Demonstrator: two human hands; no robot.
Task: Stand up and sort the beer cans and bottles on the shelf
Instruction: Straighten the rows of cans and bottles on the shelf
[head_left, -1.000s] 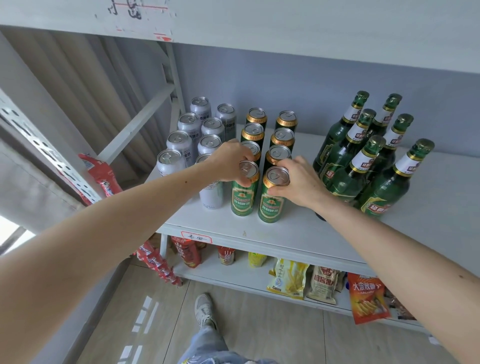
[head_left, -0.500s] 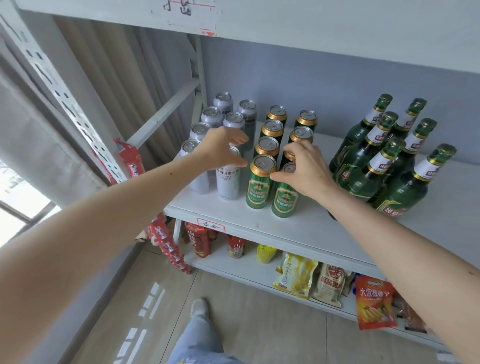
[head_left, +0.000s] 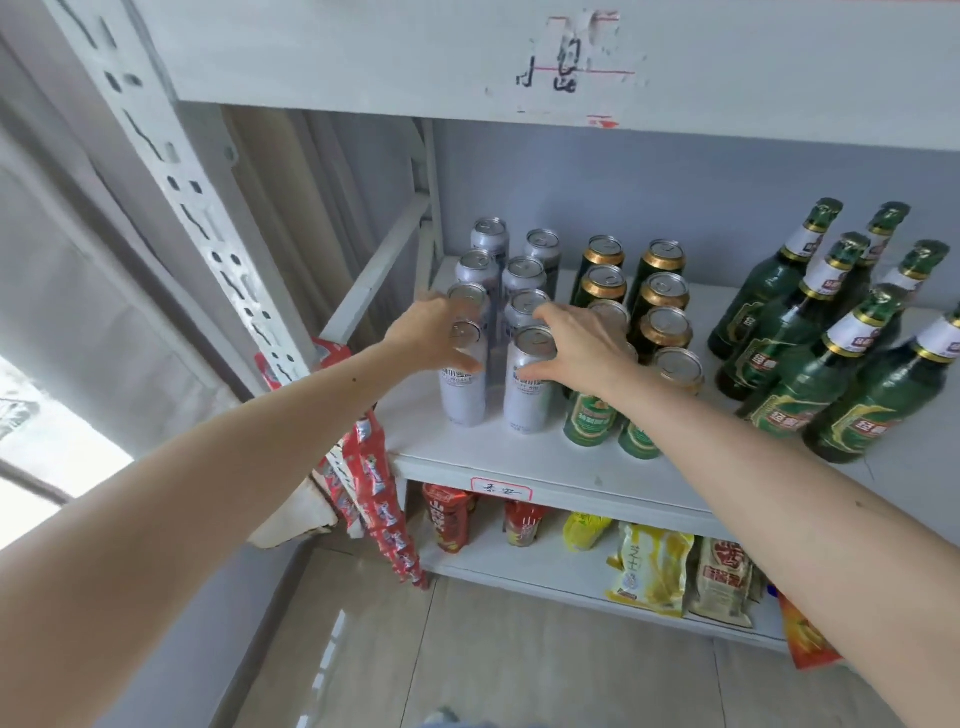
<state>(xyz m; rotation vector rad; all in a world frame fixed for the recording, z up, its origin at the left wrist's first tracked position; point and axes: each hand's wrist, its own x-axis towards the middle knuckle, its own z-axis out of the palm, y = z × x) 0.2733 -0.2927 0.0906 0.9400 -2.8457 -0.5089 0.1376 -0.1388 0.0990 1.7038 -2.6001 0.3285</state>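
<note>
Sorting looks nearly done: silver cans (head_left: 519, 291), green cans (head_left: 660, 322) and bottles (head_left: 810, 332) stand grouped on the shelf (head_left: 519, 457). My left hand (head_left: 431, 332) grips one front silver can, my right hand (head_left: 576, 343) the other, squaring them.

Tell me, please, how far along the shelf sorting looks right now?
Nearly done: silver cans, green cans and green bottles stand grouped by kind. In hand: left hand and right hand grip the two front silver cans. Left: squaring that front row.
</note>
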